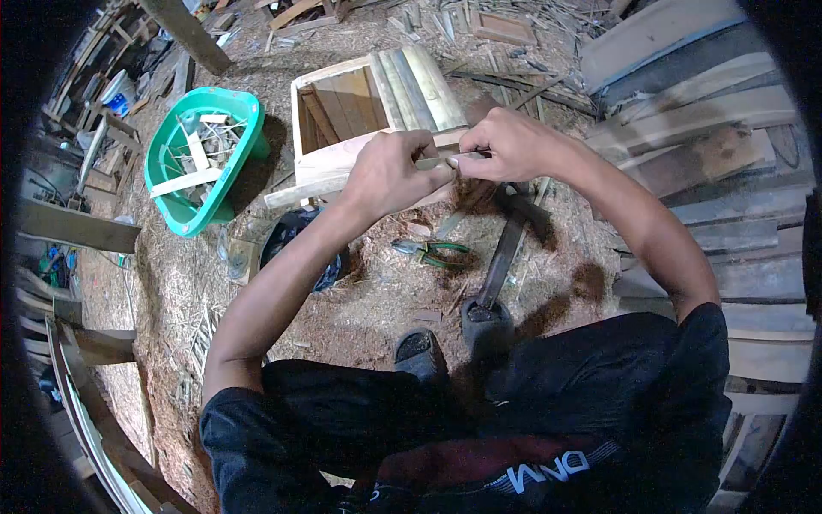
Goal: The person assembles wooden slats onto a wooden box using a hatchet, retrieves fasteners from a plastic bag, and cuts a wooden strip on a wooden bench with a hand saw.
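My left hand [394,176] and my right hand [512,147] meet in front of a wooden box [325,158]. Both hands are closed in a pinch, fingertips almost touching. A small, thin piece seems to be between them, too small to name. The box has an open side, and pale slats [411,90] cover part of its top. A wooden strip [300,194] juts out to the left from behind my left wrist. Below the hands, pliers with green handles [432,252] lie on the ground. A hammer [503,257] leans with its handle end by my foot.
A green plastic tub [175,210] with wood scraps stands to the left. A dark bag or container [330,272] is partly hidden behind my left forearm. Stacked boards [728,206] line the right side. Sawdust and wood chips cover the ground [342,321].
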`<state>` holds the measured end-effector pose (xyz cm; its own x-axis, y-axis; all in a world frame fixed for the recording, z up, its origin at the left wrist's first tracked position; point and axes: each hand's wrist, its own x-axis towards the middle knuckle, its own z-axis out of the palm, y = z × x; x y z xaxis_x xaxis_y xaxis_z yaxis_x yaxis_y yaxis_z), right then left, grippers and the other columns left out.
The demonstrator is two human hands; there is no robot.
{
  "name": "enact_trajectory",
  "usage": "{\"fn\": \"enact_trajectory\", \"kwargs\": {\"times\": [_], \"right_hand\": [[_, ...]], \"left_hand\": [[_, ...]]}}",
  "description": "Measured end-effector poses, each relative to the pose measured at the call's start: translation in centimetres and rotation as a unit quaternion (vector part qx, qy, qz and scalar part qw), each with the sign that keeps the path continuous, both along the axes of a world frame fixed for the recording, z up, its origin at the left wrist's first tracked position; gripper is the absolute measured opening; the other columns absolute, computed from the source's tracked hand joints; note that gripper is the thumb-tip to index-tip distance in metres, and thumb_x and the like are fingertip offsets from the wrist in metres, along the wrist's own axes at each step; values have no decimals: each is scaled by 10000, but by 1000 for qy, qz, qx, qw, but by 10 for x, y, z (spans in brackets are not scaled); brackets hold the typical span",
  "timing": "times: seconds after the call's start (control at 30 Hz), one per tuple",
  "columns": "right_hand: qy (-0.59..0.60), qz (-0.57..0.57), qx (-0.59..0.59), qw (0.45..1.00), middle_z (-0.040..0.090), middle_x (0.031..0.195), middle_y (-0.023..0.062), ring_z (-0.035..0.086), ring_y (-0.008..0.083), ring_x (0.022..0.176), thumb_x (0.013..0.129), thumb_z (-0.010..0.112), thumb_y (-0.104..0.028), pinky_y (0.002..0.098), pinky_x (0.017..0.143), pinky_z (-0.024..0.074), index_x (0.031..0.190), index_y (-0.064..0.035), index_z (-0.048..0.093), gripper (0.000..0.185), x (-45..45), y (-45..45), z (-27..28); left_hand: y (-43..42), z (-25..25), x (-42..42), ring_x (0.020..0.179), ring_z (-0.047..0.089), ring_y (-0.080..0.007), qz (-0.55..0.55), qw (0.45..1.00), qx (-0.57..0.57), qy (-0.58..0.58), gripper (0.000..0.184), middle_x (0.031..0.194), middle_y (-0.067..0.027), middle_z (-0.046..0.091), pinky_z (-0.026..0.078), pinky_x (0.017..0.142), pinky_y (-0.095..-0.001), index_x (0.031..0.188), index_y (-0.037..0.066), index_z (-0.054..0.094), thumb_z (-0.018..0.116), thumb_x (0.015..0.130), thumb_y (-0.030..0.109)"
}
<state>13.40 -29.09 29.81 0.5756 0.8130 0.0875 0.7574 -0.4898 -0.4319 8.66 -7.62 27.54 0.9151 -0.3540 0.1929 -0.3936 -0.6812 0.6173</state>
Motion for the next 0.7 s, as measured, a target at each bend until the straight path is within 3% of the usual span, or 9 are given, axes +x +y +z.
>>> {"fn": "enact_trajectory", "kwargs": {"times": [0.1,0.2,0.23,0.3,0.37,0.4,0.43,0.6,0.7], "right_hand": [[63,-66,-90,992,621,652,177,615,289,582,814,636,-192,411,568,464,829,14,682,211,-12,-9,9],[-94,-42,143,984,646,803,135,628,290,726,812,655,-193,397,630,473,904,-4,664,210,-24,-24,-27],[-231,2,240,943,608,888,102,596,267,783,808,676,-185,376,640,458,898,-20,610,199,-30,-23,-26],[-224,59,270,935,567,752,79,549,237,662,825,675,-157,369,577,424,750,-29,552,193,-54,-32,-24],[-132,31,295,946,447,580,62,447,228,501,853,669,-120,380,479,358,593,-45,452,347,-74,-42,-64],[-110,48,214,969,513,634,101,554,277,564,860,680,-161,400,518,443,706,-26,590,224,-83,-56,-79],[-59,44,222,972,540,637,116,571,287,556,870,673,-173,395,519,462,691,-28,592,244,-93,-63,-98],[122,-133,-24,983,591,678,170,595,381,606,869,637,-183,481,631,498,680,-7,597,261,-111,-101,-185],[181,-237,49,953,602,728,215,610,421,740,842,631,-184,522,743,491,746,17,604,224,-92,-114,-224]], "left_hand": [[-13,-3,-1,578,592,-252,24,997,7,75,290,637,-198,600,472,602,-408,770,-25,633,708,748,255],[-29,-16,-2,615,662,-304,18,995,-36,91,409,615,-189,626,502,619,-421,788,-33,678,723,751,372],[-33,-26,-4,605,658,-287,5,992,-42,120,411,608,-177,623,501,608,-413,790,-34,681,721,764,375],[-39,-58,-6,585,651,-255,-16,983,-55,176,415,593,-154,618,498,586,-396,794,-34,687,717,791,380],[-44,-111,-22,599,644,-212,-10,958,-95,271,422,611,-137,624,502,592,-374,771,-20,691,699,830,398],[-46,-129,-30,621,648,-214,6,936,-102,337,423,632,-138,635,504,614,-372,768,-14,687,690,839,403],[-48,-143,-36,644,652,-215,22,910,-107,399,424,654,-139,647,507,636,-370,765,-8,682,682,847,407],[-57,-195,-45,714,674,-242,114,903,-77,406,429,715,-157,677,509,686,-383,812,-23,662,649,873,402],[-67,-207,-37,724,674,-250,94,922,-92,363,423,733,-165,681,510,693,-387,828,-26,655,631,885,392]]}}
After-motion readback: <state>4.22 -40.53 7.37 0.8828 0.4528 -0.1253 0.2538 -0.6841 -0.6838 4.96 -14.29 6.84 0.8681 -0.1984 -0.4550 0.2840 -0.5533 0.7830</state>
